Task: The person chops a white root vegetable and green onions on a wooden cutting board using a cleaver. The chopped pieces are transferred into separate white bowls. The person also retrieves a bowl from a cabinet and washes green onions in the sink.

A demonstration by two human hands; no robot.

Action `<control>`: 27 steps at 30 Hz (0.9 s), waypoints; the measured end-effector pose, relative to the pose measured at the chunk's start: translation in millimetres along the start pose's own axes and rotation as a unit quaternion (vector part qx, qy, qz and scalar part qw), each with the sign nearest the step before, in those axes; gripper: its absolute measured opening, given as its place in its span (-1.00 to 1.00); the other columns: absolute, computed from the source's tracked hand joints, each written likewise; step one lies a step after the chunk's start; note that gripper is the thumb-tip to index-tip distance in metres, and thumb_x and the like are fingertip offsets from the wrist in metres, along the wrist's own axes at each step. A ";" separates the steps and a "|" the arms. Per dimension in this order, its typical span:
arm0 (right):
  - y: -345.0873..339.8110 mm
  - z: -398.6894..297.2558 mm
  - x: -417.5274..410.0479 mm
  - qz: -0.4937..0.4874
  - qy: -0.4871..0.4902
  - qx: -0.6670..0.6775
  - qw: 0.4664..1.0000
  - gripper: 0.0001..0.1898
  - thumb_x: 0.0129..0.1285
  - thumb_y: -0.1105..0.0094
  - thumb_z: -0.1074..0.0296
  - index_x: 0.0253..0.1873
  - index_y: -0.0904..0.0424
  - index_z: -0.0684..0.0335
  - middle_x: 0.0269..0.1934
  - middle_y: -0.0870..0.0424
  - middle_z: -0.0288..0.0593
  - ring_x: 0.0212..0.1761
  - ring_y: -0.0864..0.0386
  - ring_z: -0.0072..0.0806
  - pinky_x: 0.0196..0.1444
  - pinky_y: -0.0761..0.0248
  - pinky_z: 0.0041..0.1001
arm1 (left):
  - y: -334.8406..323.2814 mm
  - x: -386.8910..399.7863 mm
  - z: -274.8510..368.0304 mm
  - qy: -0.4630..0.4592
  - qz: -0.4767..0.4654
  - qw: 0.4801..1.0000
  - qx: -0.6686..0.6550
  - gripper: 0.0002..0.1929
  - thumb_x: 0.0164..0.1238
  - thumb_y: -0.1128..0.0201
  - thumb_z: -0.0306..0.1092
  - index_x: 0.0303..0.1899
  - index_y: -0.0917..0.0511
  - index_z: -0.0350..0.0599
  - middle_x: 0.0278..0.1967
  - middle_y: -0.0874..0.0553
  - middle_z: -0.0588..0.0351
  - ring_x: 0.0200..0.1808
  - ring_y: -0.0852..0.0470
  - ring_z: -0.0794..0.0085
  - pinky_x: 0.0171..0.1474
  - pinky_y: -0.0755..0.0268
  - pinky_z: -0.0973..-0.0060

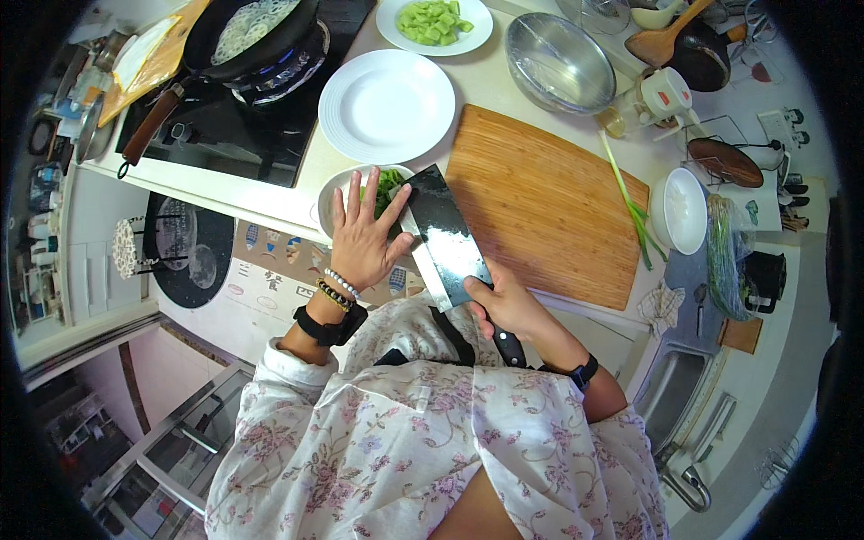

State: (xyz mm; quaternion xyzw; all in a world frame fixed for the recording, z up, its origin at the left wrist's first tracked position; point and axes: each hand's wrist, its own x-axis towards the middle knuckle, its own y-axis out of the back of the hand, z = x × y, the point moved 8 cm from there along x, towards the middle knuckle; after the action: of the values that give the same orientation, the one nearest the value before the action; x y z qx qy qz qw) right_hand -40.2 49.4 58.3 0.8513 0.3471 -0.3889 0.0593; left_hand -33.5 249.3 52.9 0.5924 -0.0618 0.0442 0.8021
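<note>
A broad cleaver (pixel 445 236) with a black riveted handle is in my right hand (pixel 506 300), its wet blade slanting up and left. My left hand (pixel 368 236) is spread out over a white bowl (pixel 326 202), and its thumb and index finger come close to the blade; whether they touch it I cannot tell. Chopped green leaves (pixel 389 185) show in the bowl, partly hidden by that hand. To the right of the blade lies a wooden cutting board (pixel 547 209). A green onion stalk (pixel 628 196) rests across the board's right edge.
A white plate (pixel 386 106) sits behind the bowl; another plate (pixel 385 27) holds cut green vegetable pieces (pixel 434 21). At upper left, a pan (pixel 196 40) with pale slices stands on a lit burner. A metal bowl (pixel 560 62) and a white bowl (pixel 680 210) flank the board.
</note>
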 end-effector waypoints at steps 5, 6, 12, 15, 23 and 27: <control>10.9 3.2 -9.5 0.012 0.002 0.053 0.999 -0.74 0.52 0.09 0.34 0.22 -0.30 0.22 -0.59 -0.38 -0.32 -0.77 -0.32 -0.62 -0.72 -0.28 -0.53 | -2.8 2.7 -3.3 0.022 -0.008 0.999 0.034 -0.33 0.45 0.16 0.30 0.42 -0.34 0.16 0.54 -0.05 -0.06 0.56 0.09 -0.09 0.47 0.36 -0.22; 14.6 3.4 -11.0 0.020 0.003 0.049 0.999 -0.74 0.52 0.09 0.34 0.21 -0.30 0.22 -0.59 -0.38 -0.32 -0.77 -0.33 -0.61 -0.72 -0.28 -0.53 | -1.3 2.0 -5.3 0.031 -0.002 0.999 0.040 -0.34 0.46 0.15 0.28 0.41 -0.35 0.10 0.54 -0.05 -0.04 0.56 0.07 -0.07 0.47 0.36 -0.22; 32.3 0.9 -18.8 0.044 0.009 0.073 0.996 -0.78 0.53 0.08 0.31 0.17 -0.31 0.19 -0.60 -0.36 -0.33 -0.77 -0.33 -0.61 -0.71 -0.30 -0.52 | 15.0 3.4 -15.4 0.041 0.061 0.997 -0.034 -0.59 0.50 -0.02 -0.01 0.19 -0.60 0.05 0.46 -0.26 0.00 0.49 -0.13 -0.04 0.44 0.12 -0.14; 44.6 -0.3 -25.1 0.059 0.014 0.097 0.993 -0.79 0.53 0.07 0.31 0.15 -0.30 0.19 -0.60 -0.36 -0.33 -0.77 -0.33 -0.61 -0.72 -0.30 -0.52 | 24.8 8.0 -25.5 0.073 0.105 0.982 -0.141 -0.78 0.33 -0.26 -0.39 -0.04 -0.74 -0.01 0.18 -0.59 -0.01 0.20 -0.52 0.05 0.21 -0.36 0.21; 86.5 -1.7 -42.7 0.098 0.046 0.135 0.985 -0.84 0.52 0.05 0.33 0.10 -0.31 0.16 -0.58 -0.36 -0.32 -0.78 -0.33 -0.61 -0.74 -0.31 -0.52 | 40.6 20.1 -0.4 0.027 0.098 0.989 -0.108 -0.43 -0.04 -0.50 -0.44 0.13 -0.58 -0.02 0.30 -0.46 -0.06 0.16 -0.53 -0.03 0.16 -0.44 0.22; 116.5 -0.5 -64.1 0.137 0.068 0.151 0.977 -0.82 0.52 0.02 0.30 0.12 -0.31 0.10 -0.62 -0.35 -0.32 -0.81 -0.29 -0.61 -0.75 -0.32 -0.52 | 44.6 23.2 0.1 0.027 0.097 0.991 -0.090 -0.57 0.18 -0.37 -0.45 0.13 -0.57 -0.03 0.20 -0.58 -0.06 0.08 -0.63 -0.01 0.05 -0.53 0.22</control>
State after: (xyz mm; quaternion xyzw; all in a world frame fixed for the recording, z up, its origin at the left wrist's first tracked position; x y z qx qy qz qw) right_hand 5.0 -72.9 84.1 0.9144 0.1678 -0.3661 -0.0413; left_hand -17.0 262.3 98.6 0.5073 -0.1006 0.1322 0.8456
